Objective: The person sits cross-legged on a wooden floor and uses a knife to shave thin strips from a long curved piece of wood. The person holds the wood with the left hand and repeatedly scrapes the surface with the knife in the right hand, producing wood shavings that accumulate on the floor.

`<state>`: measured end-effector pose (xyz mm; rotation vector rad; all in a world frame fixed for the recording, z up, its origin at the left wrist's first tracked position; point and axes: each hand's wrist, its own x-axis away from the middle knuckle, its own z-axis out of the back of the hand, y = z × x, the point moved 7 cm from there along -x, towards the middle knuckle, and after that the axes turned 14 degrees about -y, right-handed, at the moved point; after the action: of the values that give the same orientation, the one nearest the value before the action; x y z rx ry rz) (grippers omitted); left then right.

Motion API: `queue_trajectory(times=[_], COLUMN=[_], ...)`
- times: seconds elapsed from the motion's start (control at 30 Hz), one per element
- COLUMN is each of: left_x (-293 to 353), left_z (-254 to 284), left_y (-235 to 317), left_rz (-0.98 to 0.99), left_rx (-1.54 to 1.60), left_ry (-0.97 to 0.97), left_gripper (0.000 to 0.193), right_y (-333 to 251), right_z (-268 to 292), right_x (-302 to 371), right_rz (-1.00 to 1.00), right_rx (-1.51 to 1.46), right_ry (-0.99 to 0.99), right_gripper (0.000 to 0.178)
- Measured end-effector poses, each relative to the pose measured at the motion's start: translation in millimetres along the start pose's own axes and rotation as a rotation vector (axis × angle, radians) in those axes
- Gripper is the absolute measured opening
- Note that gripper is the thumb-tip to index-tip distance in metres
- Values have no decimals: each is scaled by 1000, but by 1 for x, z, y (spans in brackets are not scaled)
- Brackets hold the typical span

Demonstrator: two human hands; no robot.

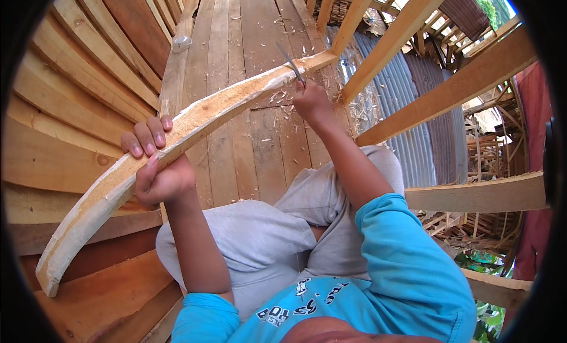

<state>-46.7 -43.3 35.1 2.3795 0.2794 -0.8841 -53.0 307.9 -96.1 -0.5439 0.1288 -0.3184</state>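
A long, narrow wooden plank (221, 99) with whitish edges slants across the view, from the lower left to the railing at the upper right. My left hand (167, 176) is closed around its middle-left part, fingers over the far edge and thumb on the near side. In my right hand (313, 103) is a knife (291, 63), its handle mostly hidden in my closed fingers. The thin dark blade lies across the plank near the far right end, pointing away from me. Pale cut wood shows beside the blade.
Wood shavings are scattered over the plank floor (227, 160). A small clear plastic object (181, 43) lies at the far left, near the board wall (65, 127). Wooden rails (455, 80) stand at the right, with corrugated metal sheets (393, 77) beyond. My legs are folded beneath my arms.
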Motion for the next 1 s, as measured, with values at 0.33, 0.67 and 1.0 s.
queue_trajectory(times=[0.33,0.67,1.0], left_x=[-2,2,4], left_z=[0,-3,-4], left_y=[0,2,1], left_rz=[23,-2,7], left_rx=[0,-20,-26], left_ry=[-46,96,328], left_gripper=[31,31,28], right_y=[6,17,-10], right_z=[-4,11,8], right_x=[-1,-3,2], right_rz=[-4,-225,-160], right_rx=[-70,-284,-252], right_ry=[-68,-143,-105], right_gripper=[37,39,41])
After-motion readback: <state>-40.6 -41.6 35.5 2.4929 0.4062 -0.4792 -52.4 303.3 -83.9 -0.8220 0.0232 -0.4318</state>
